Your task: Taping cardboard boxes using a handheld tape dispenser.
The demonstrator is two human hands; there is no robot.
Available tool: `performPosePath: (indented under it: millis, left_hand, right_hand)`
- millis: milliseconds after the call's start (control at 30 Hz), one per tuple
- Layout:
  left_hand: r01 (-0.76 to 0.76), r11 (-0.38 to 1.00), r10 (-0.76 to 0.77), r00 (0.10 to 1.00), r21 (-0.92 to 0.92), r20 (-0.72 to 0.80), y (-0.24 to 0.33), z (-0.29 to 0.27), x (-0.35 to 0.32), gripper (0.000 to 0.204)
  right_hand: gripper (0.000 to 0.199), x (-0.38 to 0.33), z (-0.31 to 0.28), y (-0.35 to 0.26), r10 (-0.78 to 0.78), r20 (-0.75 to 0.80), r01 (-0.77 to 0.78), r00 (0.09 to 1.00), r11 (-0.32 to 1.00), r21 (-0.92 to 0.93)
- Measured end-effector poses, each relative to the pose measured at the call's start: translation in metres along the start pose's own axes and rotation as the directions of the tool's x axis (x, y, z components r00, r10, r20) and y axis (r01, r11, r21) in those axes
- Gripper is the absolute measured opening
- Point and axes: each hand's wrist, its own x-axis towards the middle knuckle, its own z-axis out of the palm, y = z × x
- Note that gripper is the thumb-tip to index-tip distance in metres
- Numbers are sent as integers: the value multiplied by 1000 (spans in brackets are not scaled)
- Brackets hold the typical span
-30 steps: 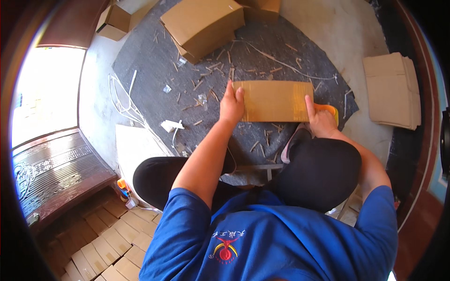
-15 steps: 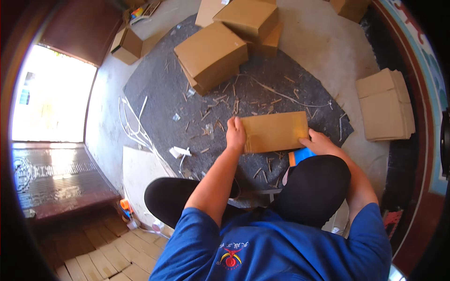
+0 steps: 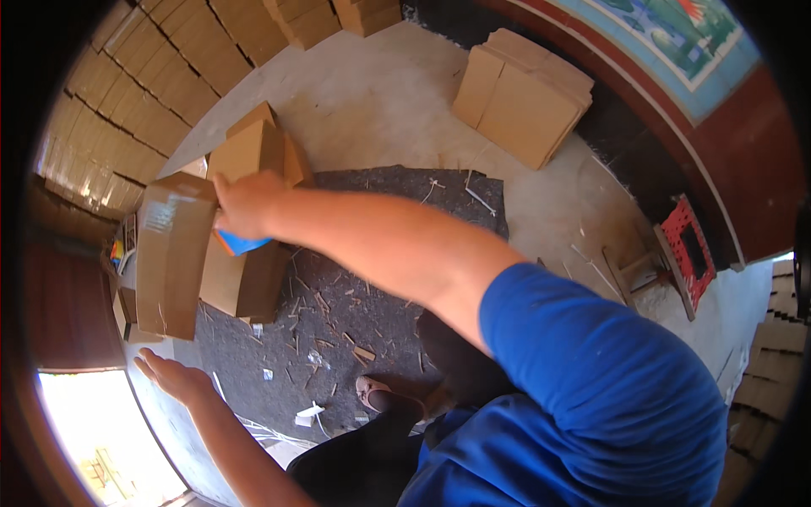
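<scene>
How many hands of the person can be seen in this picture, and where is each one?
2. The right hand reaches across to the cardboard boxes, holding something blue. The left hand is spread open, low over the floor below the boxes.

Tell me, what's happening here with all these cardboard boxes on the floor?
A person in a blue shirt sits on the floor by a dark mat littered with scraps. Their right hand reaches across, gripping a long cardboard box along with something blue. The left hand hovers open and empty below it. More assembled boxes stand behind it, and a stack of flattened cardboard lies farther off.
</scene>
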Motion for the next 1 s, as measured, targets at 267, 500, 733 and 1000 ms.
performPosePath:
  millis: [267,500,733,1000]
  left_hand:
    - [-448,814,-329,170,370,929,-50,-56,-133,59]
    - [-564,824,-27,37,43,999,-50,-6,-163,55]
    - [-591,805,-123,-91,46,988,-40,7,-170,45]
    - [-681,706,-355,-99,197,930,-44,13,-179,45]
  right_hand:
    - [37,-101,89,25,-30,586,198,809,954,-224]
    - [32,-124,68,15,35,677,192,735,947,-257]
    - [29,-158,30,-12,128,724,329,678,828,-454]
    - [27,-185,19,-8,164,783,225,600,905,-362]
